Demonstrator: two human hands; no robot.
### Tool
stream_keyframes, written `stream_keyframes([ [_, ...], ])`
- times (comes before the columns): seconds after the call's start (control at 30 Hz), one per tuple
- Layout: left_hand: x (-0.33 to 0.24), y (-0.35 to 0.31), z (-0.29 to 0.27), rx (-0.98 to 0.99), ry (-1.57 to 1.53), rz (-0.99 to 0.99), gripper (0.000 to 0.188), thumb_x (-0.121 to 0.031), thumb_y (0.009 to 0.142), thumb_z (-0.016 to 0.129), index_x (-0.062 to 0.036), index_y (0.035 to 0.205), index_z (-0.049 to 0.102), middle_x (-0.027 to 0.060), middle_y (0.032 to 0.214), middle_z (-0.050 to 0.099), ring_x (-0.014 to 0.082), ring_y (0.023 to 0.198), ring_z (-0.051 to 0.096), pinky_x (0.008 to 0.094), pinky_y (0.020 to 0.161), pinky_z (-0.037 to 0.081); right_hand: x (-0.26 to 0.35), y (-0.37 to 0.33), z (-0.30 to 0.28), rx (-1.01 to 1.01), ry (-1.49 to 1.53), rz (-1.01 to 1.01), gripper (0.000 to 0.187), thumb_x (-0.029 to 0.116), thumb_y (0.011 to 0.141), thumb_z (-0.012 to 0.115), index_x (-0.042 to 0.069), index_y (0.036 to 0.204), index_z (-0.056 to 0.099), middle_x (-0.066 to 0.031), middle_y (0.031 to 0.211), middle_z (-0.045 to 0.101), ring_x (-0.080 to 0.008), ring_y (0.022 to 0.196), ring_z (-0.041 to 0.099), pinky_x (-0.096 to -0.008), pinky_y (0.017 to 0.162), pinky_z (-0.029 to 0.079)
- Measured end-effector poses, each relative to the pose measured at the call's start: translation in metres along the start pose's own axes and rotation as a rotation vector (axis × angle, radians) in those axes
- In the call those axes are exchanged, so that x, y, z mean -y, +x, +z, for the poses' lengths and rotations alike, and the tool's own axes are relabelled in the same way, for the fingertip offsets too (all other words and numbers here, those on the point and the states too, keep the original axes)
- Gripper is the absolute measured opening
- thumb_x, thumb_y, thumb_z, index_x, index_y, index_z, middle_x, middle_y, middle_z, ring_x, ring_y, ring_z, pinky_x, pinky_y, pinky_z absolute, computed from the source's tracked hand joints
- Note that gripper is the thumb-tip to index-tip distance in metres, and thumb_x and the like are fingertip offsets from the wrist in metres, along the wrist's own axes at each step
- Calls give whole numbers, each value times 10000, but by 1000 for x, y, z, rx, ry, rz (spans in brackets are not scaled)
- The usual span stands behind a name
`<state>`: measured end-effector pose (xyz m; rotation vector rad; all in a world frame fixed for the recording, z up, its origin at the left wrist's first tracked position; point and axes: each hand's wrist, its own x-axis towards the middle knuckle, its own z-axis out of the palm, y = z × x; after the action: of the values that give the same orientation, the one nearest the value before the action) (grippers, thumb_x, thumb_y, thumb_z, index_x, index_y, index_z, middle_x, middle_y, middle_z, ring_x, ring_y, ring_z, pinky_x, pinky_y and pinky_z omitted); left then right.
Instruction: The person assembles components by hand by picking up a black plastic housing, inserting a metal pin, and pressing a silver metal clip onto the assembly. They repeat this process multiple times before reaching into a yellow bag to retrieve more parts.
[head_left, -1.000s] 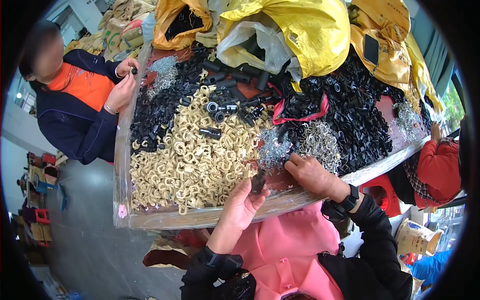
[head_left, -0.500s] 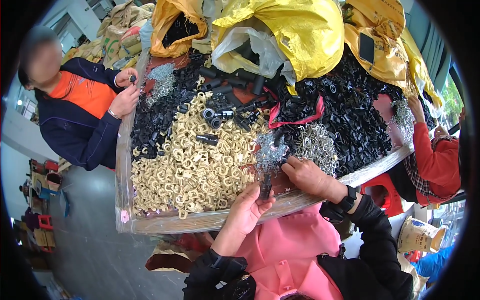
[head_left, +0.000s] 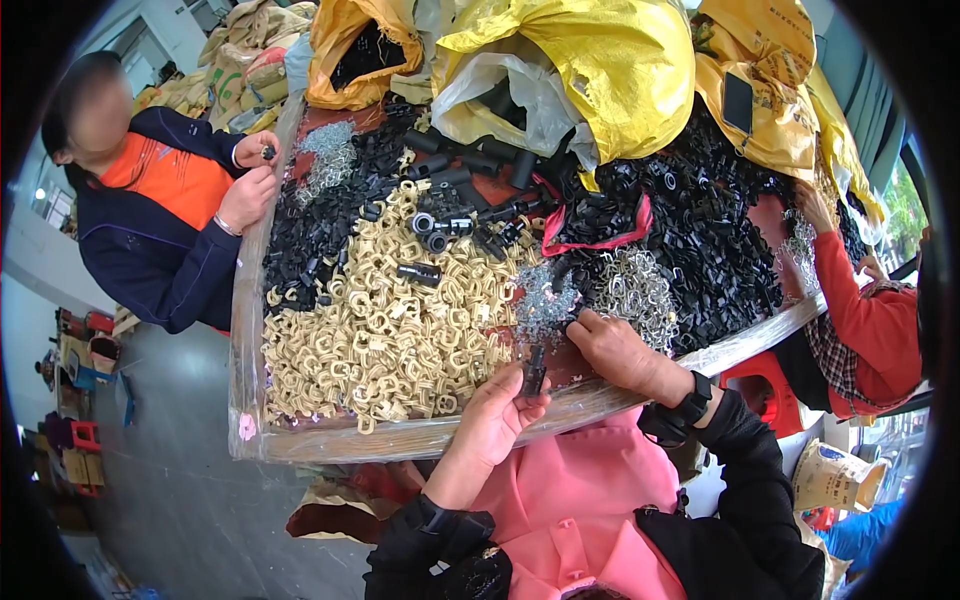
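My left hand [head_left: 488, 415] holds a small black plastic piece [head_left: 535, 370] upright between thumb and fingers, just above the table's near edge. To its right, my right hand [head_left: 622, 352] is closed in a pinch beside a heap of tiny silvery metal bits [head_left: 545, 302]. Whatever its fingertips hold is hidden or too small to make out. Bent silver metal loops [head_left: 632, 285] lie heaped just beyond my right hand. A broad pile of beige ring-like pieces [head_left: 390, 350] spreads to the left of both hands.
Black plastic parts [head_left: 710, 240] cover much of the table, whose wrapped wooden rim [head_left: 350, 445] runs along the near side. A yellow sack [head_left: 620, 80] stands at the back. A phone [head_left: 737, 103] rests on another sack. Co-workers sit at left [head_left: 150, 220] and right [head_left: 870, 320].
Both my hands keep nearly the same place and hold. The view has shifted slightly. The right co-worker's hand has moved a little to the left.
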<state>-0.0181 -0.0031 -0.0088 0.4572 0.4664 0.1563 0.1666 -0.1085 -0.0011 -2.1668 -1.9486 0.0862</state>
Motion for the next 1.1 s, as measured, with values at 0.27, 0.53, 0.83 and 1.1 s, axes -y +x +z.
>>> stream_keyframes([
  [0.27,2,1,-2,-8,-9,9,287,-215,857,465,-5,1051,486,114,913,575,178,757,575,276,672,487,1,0,3,-105,101,64,79,11,679,483,24,749,449,-109,695,470,-280,592,525,-350,512,450],
  [0.53,6,2,-2,21,-6,1,279,-188,854,473,3,1058,480,122,917,577,192,771,586,274,686,497,24,-10,-29,-34,791,175,146,11,684,537,12,816,473,-123,776,545,-263,668,562,-325,563,450],
  [0.83,5,-3,14,43,52,-14,285,-173,855,482,-20,1096,482,74,951,575,174,795,587,273,713,481,42,-16,-38,-186,750,-47,166,-16,682,584,18,843,555,-97,803,563,-238,722,582,-293,605,469],
  [1.1,13,-3,17,12,26,-17,287,-161,848,495,-20,1097,484,65,945,569,160,803,581,277,717,484,53,-22,-33,-236,684,-35,184,-6,674,603,35,847,556,-93,828,535,-265,709,561,-306,634,473],
])
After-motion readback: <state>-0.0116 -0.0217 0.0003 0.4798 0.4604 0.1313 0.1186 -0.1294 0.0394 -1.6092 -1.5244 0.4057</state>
